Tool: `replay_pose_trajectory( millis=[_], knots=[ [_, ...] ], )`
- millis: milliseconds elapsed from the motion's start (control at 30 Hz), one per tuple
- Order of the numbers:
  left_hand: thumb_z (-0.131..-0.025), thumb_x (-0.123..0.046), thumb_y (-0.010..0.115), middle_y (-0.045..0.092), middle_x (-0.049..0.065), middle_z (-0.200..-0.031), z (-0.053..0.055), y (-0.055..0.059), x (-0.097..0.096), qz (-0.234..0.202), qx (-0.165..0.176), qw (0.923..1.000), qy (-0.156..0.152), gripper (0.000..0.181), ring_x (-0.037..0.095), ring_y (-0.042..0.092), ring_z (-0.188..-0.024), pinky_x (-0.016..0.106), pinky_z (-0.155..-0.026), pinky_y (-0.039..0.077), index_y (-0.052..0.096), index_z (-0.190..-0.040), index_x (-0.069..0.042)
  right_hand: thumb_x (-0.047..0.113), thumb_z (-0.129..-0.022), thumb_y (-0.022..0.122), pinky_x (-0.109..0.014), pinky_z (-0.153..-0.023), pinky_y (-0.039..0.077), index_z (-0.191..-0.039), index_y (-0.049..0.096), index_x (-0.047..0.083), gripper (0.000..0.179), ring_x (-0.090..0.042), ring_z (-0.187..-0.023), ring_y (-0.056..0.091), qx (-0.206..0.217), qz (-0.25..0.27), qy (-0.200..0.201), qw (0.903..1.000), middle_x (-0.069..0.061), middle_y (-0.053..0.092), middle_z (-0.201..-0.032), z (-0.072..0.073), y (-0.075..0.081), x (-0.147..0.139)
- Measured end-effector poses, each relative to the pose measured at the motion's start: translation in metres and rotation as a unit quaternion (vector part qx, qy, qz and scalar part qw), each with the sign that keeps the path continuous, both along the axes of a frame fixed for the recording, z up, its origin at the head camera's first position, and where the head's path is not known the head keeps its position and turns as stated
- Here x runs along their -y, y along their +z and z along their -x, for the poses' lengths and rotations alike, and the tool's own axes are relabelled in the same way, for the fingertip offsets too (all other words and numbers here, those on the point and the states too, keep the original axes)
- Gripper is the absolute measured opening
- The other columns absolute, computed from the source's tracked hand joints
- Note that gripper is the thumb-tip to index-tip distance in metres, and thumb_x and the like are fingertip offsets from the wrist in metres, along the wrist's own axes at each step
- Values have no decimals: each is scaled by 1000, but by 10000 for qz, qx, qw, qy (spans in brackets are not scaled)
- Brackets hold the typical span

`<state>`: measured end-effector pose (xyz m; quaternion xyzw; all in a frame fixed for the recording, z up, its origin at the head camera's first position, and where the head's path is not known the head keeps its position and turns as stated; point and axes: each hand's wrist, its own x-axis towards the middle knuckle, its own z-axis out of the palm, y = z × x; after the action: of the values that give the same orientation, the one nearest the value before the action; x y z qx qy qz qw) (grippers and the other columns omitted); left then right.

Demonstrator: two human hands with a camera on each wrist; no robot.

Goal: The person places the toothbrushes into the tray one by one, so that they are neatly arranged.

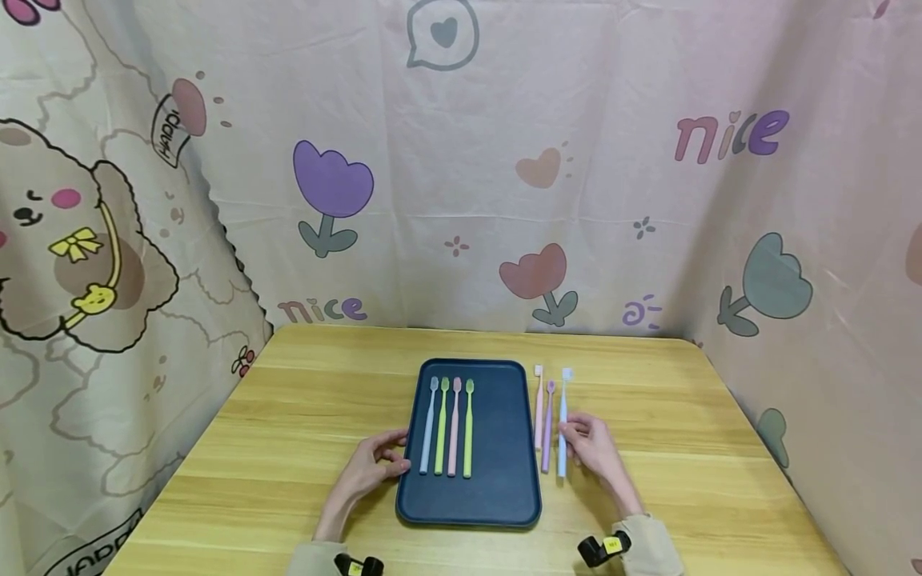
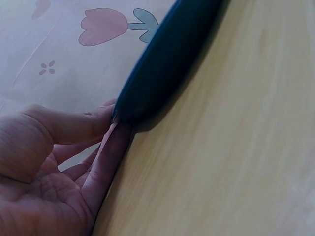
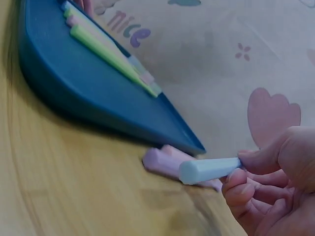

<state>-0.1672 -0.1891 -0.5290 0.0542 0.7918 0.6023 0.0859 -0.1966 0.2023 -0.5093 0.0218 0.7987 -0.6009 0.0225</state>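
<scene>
A dark blue tray (image 1: pixel 497 496) lies on the table, and my left hand (image 1: pixel 373 462) pinches its left rim between thumb and fingers. In the left wrist view, the thumb and fingertips meet at the tray's edge (image 2: pixel 162 64). Side by side in the tray's left half lie a blue toothbrush (image 1: pixel 428 436), a green toothbrush (image 1: pixel 441 436), a pink toothbrush (image 1: pixel 454 436) and a yellow-green toothbrush (image 1: pixel 468 436). My right hand (image 1: pixel 594 448) pinches a light blue toothbrush (image 3: pixel 209 169) by its handle, right of the tray. Beside it lie a purple toothbrush (image 1: pixel 547 436) and a pink toothbrush (image 1: pixel 539 408).
The wooden table (image 1: pixel 288 400) extends on both sides of the tray. A printed cloth (image 1: pixel 446 160) hangs behind it, with another patterned cloth (image 1: pixel 144 384) at the left. Each sleeve carries a small black wrist camera (image 1: pixel 603 549).
</scene>
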Motion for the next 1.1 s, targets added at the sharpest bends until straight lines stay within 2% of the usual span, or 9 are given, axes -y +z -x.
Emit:
replay_pose_trajectory(
  millis=[167,367,533,667,800,1000,1100],
  knots=[
    [-86,2,73,58,31,-129,1,0,0,-38,21,10000,4,61,12,62,-83,20,-66,52,49,-142,11,-1,-97,56,-20,-45,39,-118,59,-18,27,-7,-49,48,-6,120,251,9996,-10,65,-77,-3,5,11],
    [-86,1,73,59,32,-128,1,0,1,47,-97,9999,-46,61,9,62,-83,20,-66,51,49,-141,11,-3,-95,55,-20,-48,41,-113,57,-20,25,-6,-54,52,-126,216,832,9962,-8,64,-77,-2,7,24],
    [-86,0,73,58,32,-128,0,1,1,76,-111,9999,-45,61,9,62,-83,20,-66,51,49,-141,11,-4,-95,55,-29,-45,48,-110,55,-21,23,-8,-51,52,-249,245,1288,9911,-7,60,-72,-1,7,33],
    [-87,0,73,59,32,-128,0,0,2,86,-105,9999,-52,61,9,62,-83,20,-66,51,49,-142,11,-1,-95,58,-27,-42,45,-105,58,-15,18,-8,-50,52,-205,47,1260,9918,-4,57,-68,1,7,42],
    [-86,1,73,59,31,-129,0,1,1,53,-35,10000,-21,62,11,62,-84,20,-66,51,49,-142,11,2,-94,62,-23,-47,46,-103,60,-11,16,-8,-54,53,-158,-87,1144,9933,-2,58,-67,3,6,51],
    [-87,1,73,58,30,-130,-1,1,0,-7,82,10000,16,63,14,63,-85,21,-66,52,48,-143,10,3,-92,67,-30,-56,57,-103,59,-14,22,-10,-57,59,-271,-32,1248,9918,-17,67,-76,3,6,61],
    [-87,1,73,58,30,-130,0,1,0,-13,72,10000,8,63,13,62,-85,21,-66,52,48,-143,10,4,-92,68,-34,-57,59,-104,58,-14,24,-10,-57,61,-186,25,1244,9921,-17,68,-76,4,4,66]
  ],
)
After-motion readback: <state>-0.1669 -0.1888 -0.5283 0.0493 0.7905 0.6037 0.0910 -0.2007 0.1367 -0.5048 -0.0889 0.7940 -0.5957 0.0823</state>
